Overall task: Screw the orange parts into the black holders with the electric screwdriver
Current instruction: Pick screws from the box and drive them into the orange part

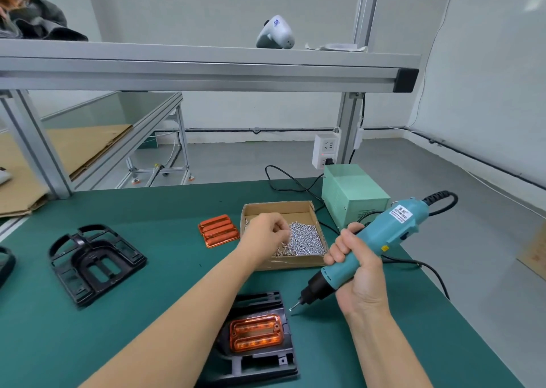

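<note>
Screw-fetching is the step: left hand [267, 234] reaches into the box of screws [298, 240], fingers curled, hold unclear. Orange part [255, 333] sits in the near black holder [266, 367]. Right hand [359, 272] grips the screwdriver [369, 248], awaiting a screw.

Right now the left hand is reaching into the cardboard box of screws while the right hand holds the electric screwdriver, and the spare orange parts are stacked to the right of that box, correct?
Not quite. The head view shows the spare orange parts stacked to the left of the cardboard box, not the right. The rest holds: the left hand reaches into the screws, and the right hand holds the electric screwdriver.
</note>
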Motion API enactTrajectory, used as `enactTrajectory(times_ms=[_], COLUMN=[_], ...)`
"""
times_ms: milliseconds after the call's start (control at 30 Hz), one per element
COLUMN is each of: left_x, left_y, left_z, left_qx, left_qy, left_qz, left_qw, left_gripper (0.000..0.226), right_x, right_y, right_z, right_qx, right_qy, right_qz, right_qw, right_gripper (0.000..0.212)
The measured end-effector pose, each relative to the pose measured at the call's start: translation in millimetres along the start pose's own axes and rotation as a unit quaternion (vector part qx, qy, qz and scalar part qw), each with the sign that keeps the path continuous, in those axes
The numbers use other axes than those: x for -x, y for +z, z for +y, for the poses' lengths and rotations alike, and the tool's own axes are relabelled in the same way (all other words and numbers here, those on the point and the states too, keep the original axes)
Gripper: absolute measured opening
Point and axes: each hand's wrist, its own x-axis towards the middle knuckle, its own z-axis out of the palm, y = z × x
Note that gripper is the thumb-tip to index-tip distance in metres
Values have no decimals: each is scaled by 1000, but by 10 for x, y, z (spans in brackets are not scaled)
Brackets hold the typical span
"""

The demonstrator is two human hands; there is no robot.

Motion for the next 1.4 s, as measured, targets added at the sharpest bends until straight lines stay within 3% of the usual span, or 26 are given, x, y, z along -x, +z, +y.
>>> enactTrajectory(times_ms=[100, 200, 367, 700, 1400], left_x=[205, 528, 1043, 1318, 1372], left_y=[-185, -335, -453, -455, -461], left_z=[-37, -110, -212, -202, -235], left_qx=[162, 316, 438, 445, 460], left_qy=[-21, -51, -85, -24, -8], left_qz=[35, 53, 58, 74, 60], left_qw=[986, 946, 893, 892, 886], left_gripper=[12, 11, 20, 16, 8], right_x=[19, 52, 132, 293, 365], right_y=[18, 75, 281, 774, 893], right_z=[-27, -65, -104, -61, -45], right_qx=[-10, -30, -54, -102, -82], right_qy=[-10, -25, -36, -56, -74], right_qz=[-9, -24, -49, -97, -103], right_qw=[1000, 999, 997, 988, 988], right_gripper=[19, 19, 17, 15, 15])
